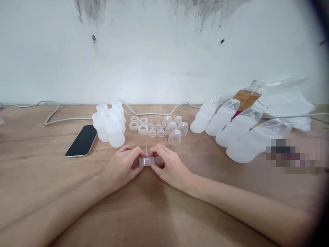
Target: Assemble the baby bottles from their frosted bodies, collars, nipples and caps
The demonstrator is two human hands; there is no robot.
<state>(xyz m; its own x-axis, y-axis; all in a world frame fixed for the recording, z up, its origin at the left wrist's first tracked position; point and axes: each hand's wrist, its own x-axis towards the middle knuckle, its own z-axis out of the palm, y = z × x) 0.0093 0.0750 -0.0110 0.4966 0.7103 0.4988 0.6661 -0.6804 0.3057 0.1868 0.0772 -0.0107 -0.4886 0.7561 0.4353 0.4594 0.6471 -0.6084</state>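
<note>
Left hand (124,166): bare, thumb and fingers closed in a pinch on the left side of a clear, ridged plastic ring (146,162).
Right hand (172,168): bare, gripping the same ring from its right side; neither hand is nearer, since both touch it.
Ring: level between the fingertips, well forward of the back edge of the brown wooden worktop (144,212); whether it touches the wood cannot be told.
Teat: a clear, pointed teat (146,151) rises from the ring, long axis upright, tip between the hands.
Toward the right edge: four milky bottles with clear domed tops (241,147) form a slanting row.
Toward the left edge: a black-screened phone (81,141) lies beside clustered white plastic bottles (109,125).
Beyond the hands: clear domed caps (174,138), clear loose teats (152,133) and whitish plastic rings (143,132) sit grouped.
Back right corner: an orange printed packet (246,100) and clear plastic bags (285,99) bear print too small to read.
Back edge: a pale cable (151,114) runs before a stained white wall (144,61).
</note>
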